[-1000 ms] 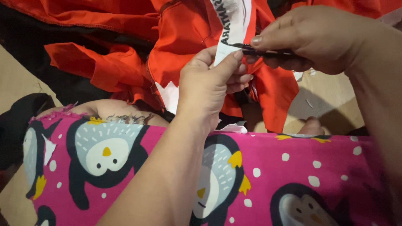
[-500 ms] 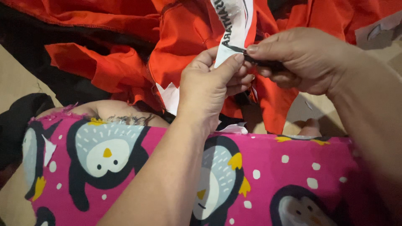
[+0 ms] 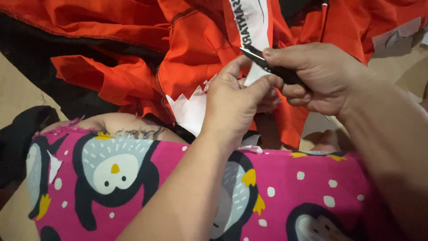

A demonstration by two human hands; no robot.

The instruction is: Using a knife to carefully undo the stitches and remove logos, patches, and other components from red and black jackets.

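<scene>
My left hand (image 3: pixel 234 102) pinches the lower end of a white printed fabric strip (image 3: pixel 254 22) that hangs from an orange garment (image 3: pixel 191 49). My right hand (image 3: pixel 316 78) grips a small black cutting tool (image 3: pixel 272 67), its blades closed on the strip just above my left fingers. A white piece with a jagged edge (image 3: pixel 189 109) lies below the orange cloth, left of my left hand.
Pink penguin-print fabric (image 3: pixel 111 178) covers my lap across the bottom. Black cloth (image 3: pixel 26 49) lies at the left under the orange folds. White scraps (image 3: pixel 397 33) sit on the tan floor (image 3: pixel 13 98) at the upper right.
My right hand has moved left and down, bringing the tool's blades onto the strip. My left hand keeps its pinch on the strip's end.
</scene>
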